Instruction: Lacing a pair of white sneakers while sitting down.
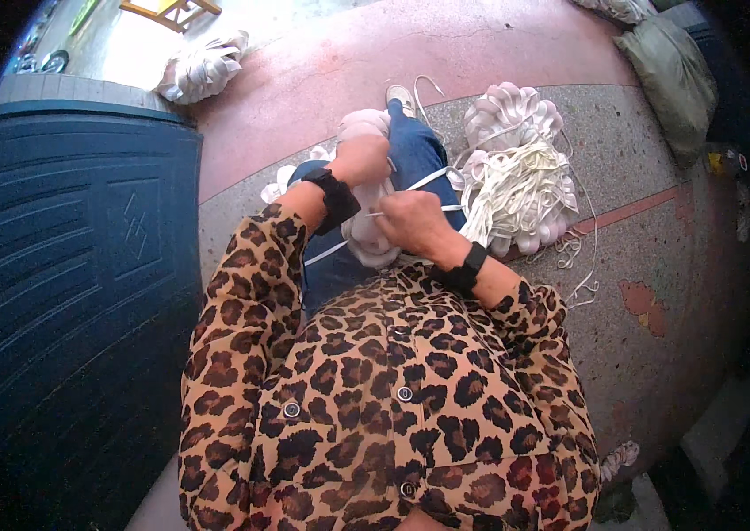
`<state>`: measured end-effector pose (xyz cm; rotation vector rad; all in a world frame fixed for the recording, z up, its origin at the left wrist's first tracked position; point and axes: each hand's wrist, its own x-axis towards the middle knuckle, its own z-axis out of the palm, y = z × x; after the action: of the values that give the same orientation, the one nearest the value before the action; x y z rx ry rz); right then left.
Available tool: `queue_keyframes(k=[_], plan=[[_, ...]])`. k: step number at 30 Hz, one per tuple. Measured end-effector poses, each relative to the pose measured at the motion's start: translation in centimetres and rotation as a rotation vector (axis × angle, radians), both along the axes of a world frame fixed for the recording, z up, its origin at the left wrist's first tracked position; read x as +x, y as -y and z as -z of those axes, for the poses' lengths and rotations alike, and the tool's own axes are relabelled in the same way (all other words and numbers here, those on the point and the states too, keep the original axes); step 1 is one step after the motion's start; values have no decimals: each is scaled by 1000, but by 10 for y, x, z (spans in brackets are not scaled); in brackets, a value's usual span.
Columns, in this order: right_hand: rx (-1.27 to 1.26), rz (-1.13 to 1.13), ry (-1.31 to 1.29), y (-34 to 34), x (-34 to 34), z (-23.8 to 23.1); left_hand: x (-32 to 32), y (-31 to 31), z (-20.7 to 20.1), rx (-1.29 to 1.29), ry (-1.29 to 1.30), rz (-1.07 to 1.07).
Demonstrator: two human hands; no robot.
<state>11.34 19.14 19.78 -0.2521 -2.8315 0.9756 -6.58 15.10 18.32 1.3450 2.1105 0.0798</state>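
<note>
Over my lap, a stack of pale pinkish-white padded pieces (pixel 370 246) lies lengthwise between my thighs. My left hand (pixel 363 161) is closed on this stack, its fingers curled down and largely hidden. Just below and to the right, my right hand (pixel 412 221) is closed, pinching a white flat strip (pixel 377 214) whose short end pokes out to the left. Two lengths of white strip (pixel 432 180) run from about my hands over my right thigh toward a heap. That heap of tangled white strips (pixel 521 190) rests on more pale scalloped bundles at my right.
Another pale scalloped bundle (pixel 501 115) sits beyond the heap. Loose strip ends (pixel 583 288) trail on the speckled floor. A dark blue panelled door (pixel 83 239) stands at left. Farther off are a white bundle (pixel 204 68), a yellow wooden stool (pixel 172 11) and a full greyish sack (pixel 669 84).
</note>
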Motion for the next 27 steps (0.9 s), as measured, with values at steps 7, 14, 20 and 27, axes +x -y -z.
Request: queue_keyframes(k=[7,14,20,27], plan=[[-91,485,73,-60,12,-15,-21,53,2,298,479,-500],[-159,153,52,-26,-33,-5,2,120,-19,301,649,-734],[-121,-40,228,-30,-76,11,3,124,-6,407,212,-484],[-308,144,229,-27,-80,29,2,110,-8,399,24,-406]])
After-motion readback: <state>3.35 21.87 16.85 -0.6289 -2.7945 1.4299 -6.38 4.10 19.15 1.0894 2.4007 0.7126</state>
